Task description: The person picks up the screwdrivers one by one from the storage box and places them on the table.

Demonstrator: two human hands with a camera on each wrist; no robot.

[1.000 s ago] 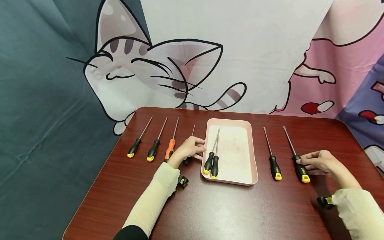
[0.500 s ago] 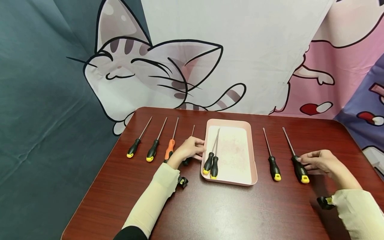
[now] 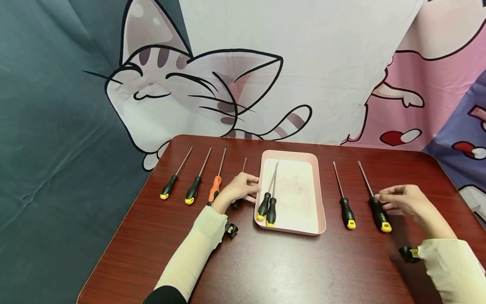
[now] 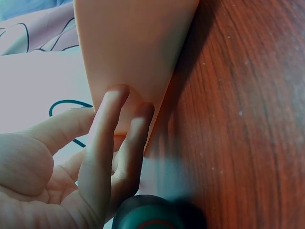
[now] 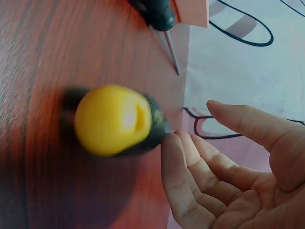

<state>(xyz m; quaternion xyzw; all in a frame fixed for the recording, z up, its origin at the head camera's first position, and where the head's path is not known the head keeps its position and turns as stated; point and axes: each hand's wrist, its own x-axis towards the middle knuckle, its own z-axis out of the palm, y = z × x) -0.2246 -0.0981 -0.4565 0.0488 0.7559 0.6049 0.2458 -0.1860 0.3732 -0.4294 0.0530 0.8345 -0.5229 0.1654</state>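
Observation:
My left hand [image 3: 240, 188] holds the left wall of a pink tray [image 3: 322, 211]. In the left wrist view, fingertips lie on the tray's outer wall [image 4: 138, 43] and the thumb meets its rim. Two black-and-yellow screwdrivers [image 3: 271, 211] lie inside the tray. On the right, my right hand [image 3: 408, 202] is beside the handle of a large black-and-yellow screwdriver [image 3: 379, 215] lying on the table. Seen from the right wrist, the thumb stands apart from the fingers, whose tips are close to that handle [image 5: 114, 121]; whether they touch it is unclear.
Another black-and-yellow screwdriver [image 3: 347, 213] lies between tray and right hand. Left of the tray are two more like it, an orange-handled screwdriver [image 3: 215, 185] and one partly hidden under my left hand [image 3: 236, 204]. A printed cloth [image 3: 334, 76] hangs behind the table [image 3: 152, 253].
My right hand has risen slightly, its fingertips shifting up along the large screwdriver's handle. The left hand, the tray and the screwdrivers stay put.

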